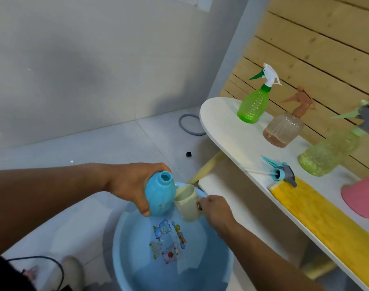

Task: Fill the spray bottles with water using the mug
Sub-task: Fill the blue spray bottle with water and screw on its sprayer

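My left hand grips a blue spray bottle with its cap off, held tilted above the blue water basin. Right beside it, my right hand holds a cream mug by its handle, the mug's rim near the bottle's shoulder. The bottle's blue and grey spray head lies loose on the white shelf. Three capped spray bottles stand on that shelf: a green one, a clear one with a brown trigger, and a pale green one.
A yellow cloth and a pink object lie on the shelf to the right. A grey ring and a small black cube sit on the tiled floor. A wooden slat wall backs the shelf.
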Demonstrator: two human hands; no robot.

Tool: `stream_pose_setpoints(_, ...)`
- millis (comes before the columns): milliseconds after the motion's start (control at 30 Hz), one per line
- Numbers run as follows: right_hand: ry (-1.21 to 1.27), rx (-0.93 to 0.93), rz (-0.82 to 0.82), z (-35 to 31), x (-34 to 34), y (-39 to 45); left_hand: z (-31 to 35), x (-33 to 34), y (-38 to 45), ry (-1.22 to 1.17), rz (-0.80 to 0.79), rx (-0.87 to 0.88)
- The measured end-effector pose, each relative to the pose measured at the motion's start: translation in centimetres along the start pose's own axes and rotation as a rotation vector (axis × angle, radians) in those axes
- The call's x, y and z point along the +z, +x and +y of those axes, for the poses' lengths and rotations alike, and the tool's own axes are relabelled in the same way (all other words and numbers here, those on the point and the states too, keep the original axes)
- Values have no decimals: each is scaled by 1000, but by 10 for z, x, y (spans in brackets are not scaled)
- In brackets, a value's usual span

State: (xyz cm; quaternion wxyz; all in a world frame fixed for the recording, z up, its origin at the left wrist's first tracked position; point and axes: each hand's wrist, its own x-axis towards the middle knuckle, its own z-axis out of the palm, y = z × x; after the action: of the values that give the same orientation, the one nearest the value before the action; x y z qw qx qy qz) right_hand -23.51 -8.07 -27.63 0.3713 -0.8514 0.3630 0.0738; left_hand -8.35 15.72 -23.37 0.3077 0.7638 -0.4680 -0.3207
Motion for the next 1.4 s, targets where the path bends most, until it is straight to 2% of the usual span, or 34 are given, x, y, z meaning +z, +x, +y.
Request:
stream_pose_setpoints(100,-49,47,-67,28,27,19,-1,-2,0,-12,48,-1)
stream_pose_setpoints(200,-292,-59,-21,58,54,34,-4,-4,-2,-20,67,-13)
stream_pose_setpoints(400,-714,-238,-128,70,85,51,-19,1,-4,-25,57,-17)
stream_pose_setpoints(567,-811,-271,-184,74,120,54,-24,4,1,-52,41,-32)
stream_pose_setpoints(767,-702,-254,-312,50,153,50,-21,4,9,-59,59,2)
stream_pose_setpoints(900,-512,-222,-379,44,163,37,-21,1,9,-47,77,17)
stream_pose_setpoints(1033,-223,-201,-334,50,162,23,-19,-2,3,-26,87,19)
stream_pose_setpoints(1233,349,81,-353,43,126,5,-12,-8,-4,-13,94,19)
stream_pose_setpoints(1333,442,146,-327,34,95,-3,-11,-9,-6,0,90,13)
stream_pose_setpoints(1400,467,119,-289,26,68,-10,-9,-10,-7,24,85,7)
